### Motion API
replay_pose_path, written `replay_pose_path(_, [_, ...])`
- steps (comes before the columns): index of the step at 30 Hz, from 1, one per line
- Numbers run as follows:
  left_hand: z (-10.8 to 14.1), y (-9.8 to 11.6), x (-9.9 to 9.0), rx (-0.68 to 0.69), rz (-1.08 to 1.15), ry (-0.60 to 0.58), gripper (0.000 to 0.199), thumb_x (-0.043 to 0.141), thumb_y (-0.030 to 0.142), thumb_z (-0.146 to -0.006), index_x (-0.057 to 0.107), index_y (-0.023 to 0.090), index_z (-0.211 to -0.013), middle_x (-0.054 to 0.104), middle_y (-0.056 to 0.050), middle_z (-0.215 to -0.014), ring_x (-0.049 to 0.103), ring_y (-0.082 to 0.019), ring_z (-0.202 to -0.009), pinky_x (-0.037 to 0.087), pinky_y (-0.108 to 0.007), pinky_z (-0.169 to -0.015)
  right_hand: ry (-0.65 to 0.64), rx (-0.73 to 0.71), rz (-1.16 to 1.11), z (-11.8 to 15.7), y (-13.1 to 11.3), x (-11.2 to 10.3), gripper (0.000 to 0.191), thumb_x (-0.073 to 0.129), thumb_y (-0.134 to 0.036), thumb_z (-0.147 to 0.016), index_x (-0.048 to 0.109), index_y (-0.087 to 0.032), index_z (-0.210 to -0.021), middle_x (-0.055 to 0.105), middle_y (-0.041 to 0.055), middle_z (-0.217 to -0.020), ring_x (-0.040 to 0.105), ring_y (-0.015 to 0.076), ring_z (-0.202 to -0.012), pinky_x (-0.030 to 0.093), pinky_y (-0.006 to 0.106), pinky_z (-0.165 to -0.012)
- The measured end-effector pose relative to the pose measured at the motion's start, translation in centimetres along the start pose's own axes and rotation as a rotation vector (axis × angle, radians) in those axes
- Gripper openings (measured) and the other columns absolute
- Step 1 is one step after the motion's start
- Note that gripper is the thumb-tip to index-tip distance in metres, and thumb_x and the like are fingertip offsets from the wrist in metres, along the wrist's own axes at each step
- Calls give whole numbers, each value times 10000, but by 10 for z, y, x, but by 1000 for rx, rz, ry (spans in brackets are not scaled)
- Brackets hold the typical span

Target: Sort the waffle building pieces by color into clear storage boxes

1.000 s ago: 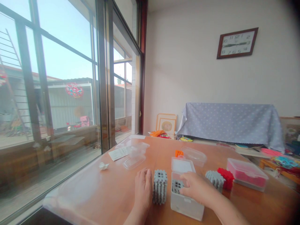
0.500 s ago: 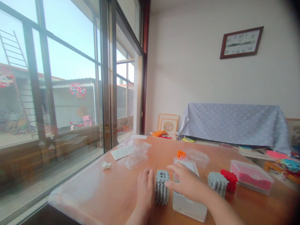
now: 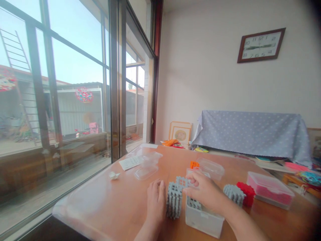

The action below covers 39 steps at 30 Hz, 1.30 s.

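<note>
The right grip pinches a grey panel with square holes between thumb and fingers, holding it tilted at the top of the grey stack (whether the two touch, I cannot tell). The left grip lies with its fingers extended, just beside the stack's left side, its palm hidden.

Under the right wrist stands a translucent box, with more grey pieces inside. To its right are a second grey stack and, against it, some red pieces, then a clear-lidded box of pink contents.

Farther back on the desk sit an orange piece beside a clear container; to the left, more clear plastic, a printed paper and something white and crumpled. A patterned cloth hangs beyond, below a wall clock.
</note>
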State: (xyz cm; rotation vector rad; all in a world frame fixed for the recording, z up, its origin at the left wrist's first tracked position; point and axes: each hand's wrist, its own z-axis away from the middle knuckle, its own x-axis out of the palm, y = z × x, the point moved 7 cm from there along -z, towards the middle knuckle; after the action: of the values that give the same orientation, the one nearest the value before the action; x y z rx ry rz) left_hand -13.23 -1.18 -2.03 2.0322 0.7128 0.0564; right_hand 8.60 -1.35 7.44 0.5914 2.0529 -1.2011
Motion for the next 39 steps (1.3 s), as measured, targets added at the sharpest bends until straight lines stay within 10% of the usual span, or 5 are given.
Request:
replay_pose_path(11, [-1, 2, 0, -11, -26, -16, 366, 400, 470, -1022, 676, 229, -1010, 689, -65, -1049, 611, -256, -1053, 462, -435, -963, -129, 168, 263, 24, 46, -3, 247, 718, -397, -728, 655, -234, -902, 689, 12, -896, 628, 210, -788, 351, 288, -662])
replay_pose_path(28, [0, 2, 2, 5, -22, -35, 373, 385, 475, -1026, 664, 228, -1001, 680, -72, -1066, 599, -259, -1073, 449, -439, -980, -208, -95, 229, 31, 20, 16, 289, 463, -258, -939, 725, -233, -818, 726, 31, -909, 616, 229, -951, 415, 310, -850])
replay_pose_path(39, [-1, 4, 0, -2, -10, -28, 362, 394, 470, -1025, 665, 233, -989, 682, -63, -1046, 602, -254, -1042, 458, -425, -954, -41, -2, 103, 22, 18, 4, 250, 517, -319, -915, 720, -269, -1052, 688, 40, -1096, 635, 224, -1028, 454, 322, -892])
